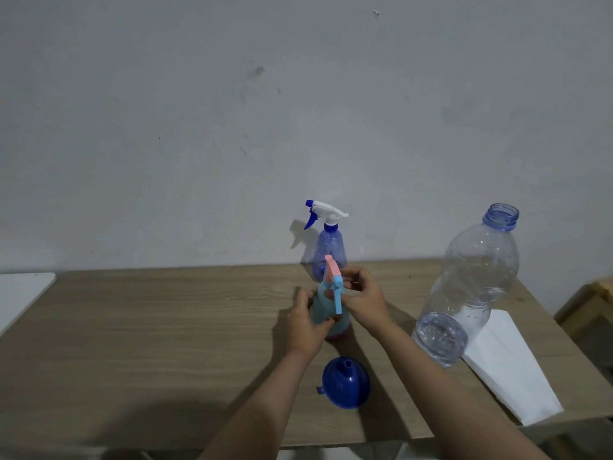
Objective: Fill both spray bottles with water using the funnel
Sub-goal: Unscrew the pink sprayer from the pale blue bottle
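The teal bottle is being held upright on the worktop, its body being gripped by the left hand while its pink-and-blue sprayer is being pinched by the curled fingers of the right hand. The blue bottle is being kept behind it by the wall, sprayer fitted. The funnel is being rested mouth-down just in front, with the open water bottle and white paper to the right.
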`<state>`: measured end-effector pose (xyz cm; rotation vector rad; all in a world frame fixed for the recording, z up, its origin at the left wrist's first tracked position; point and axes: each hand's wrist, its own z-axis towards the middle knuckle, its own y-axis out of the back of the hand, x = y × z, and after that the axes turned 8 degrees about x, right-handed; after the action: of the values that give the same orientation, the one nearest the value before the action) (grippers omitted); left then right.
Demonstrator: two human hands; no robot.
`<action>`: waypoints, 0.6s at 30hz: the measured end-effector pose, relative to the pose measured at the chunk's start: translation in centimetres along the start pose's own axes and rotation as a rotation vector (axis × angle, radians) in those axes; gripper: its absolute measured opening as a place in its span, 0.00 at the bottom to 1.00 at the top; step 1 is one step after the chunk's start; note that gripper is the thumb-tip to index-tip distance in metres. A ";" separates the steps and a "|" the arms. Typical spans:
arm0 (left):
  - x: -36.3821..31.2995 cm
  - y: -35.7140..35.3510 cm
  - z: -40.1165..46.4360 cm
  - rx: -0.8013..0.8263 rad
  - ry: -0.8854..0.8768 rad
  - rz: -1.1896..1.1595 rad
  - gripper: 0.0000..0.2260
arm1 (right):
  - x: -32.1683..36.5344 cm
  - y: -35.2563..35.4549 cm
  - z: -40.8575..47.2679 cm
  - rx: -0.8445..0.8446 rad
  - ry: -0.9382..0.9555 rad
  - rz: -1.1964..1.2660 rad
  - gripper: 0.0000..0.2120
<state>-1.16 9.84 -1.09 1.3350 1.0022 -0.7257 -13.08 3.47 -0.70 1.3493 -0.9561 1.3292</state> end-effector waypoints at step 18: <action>-0.1 0.1 -0.2 0.004 0.001 0.041 0.24 | 0.3 -0.9 -0.2 0.035 0.083 -0.177 0.13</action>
<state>-1.14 10.00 -0.96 1.3560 0.9713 -0.6967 -12.24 3.86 -0.53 1.3618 -0.7431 1.2617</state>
